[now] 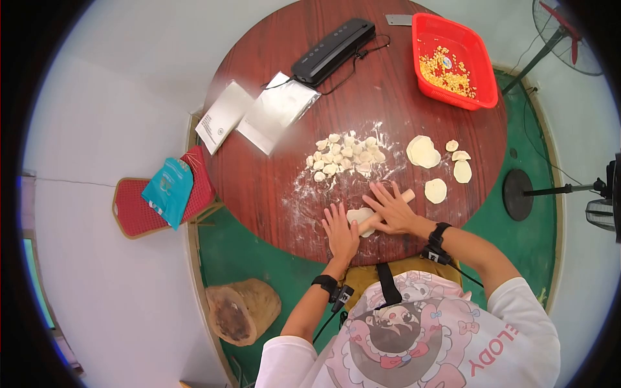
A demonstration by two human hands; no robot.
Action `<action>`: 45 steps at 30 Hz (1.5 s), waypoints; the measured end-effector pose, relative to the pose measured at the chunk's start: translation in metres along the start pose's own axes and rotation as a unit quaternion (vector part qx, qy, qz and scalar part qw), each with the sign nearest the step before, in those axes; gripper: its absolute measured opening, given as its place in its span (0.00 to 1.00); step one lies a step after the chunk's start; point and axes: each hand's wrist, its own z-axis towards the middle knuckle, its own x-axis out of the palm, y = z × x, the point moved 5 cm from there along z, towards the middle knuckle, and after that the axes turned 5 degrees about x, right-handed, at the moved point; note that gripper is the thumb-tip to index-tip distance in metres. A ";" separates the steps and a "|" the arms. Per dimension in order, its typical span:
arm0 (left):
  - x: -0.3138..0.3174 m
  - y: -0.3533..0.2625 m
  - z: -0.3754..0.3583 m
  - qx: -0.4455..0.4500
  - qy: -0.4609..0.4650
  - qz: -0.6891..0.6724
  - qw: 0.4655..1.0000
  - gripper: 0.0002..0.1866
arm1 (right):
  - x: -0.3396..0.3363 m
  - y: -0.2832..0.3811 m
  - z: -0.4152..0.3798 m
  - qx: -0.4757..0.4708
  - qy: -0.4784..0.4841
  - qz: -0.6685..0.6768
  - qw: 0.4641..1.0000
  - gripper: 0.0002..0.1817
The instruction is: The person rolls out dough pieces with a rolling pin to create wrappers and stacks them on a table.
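Observation:
A light wooden rolling pin (369,224) lies slantwise over a thin round of dough (358,213) at the near side of the table. My right hand (390,210) rests flat across the pin with its fingers spread. My left hand (341,234) is spread beside the dough, at the pin's left end; whether its palm touches the pin is hidden. Beyond my hands, several small shaped dough pieces (347,152) lie in scattered flour. To the right are stacked flat dough rounds (424,152), a single round (435,191) and smaller dough pieces (461,171).
A red plastic basin (482,74) holding yellow bits stands at the table's (259,194) far right, beside a metal blade (398,20). A black appliance (333,52) with a cord and two silvery packets (224,116) lie far left. A red chair (139,210) stands left, a fan (517,194) right.

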 end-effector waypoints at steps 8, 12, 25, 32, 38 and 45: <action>-0.037 0.043 -0.004 -0.085 -0.142 -0.267 0.949 0.19 | 0.012 0.021 -0.018 -0.079 0.002 -0.106 0.991 0.19; -0.043 0.070 -0.002 -0.109 -0.121 -0.252 0.954 0.15 | 0.004 0.025 -0.015 -0.119 -0.013 -0.148 0.982 0.13; -0.011 -0.003 0.022 0.012 -0.035 0.009 0.999 0.20 | -0.097 -0.086 0.016 0.305 -0.133 0.206 0.920 0.20; -0.003 0.001 0.029 -0.050 0.004 -0.068 0.996 0.12 | -0.057 -0.113 0.035 0.465 -0.059 0.079 0.880 0.23; 0.003 0.003 0.032 -0.074 0.031 -0.069 0.994 0.10 | -0.035 -0.108 0.051 0.457 -0.037 0.066 0.886 0.23; -0.003 -0.015 0.019 0.083 -0.028 -0.103 0.991 0.05 | -0.034 -0.107 0.049 0.453 -0.005 0.064 0.889 0.21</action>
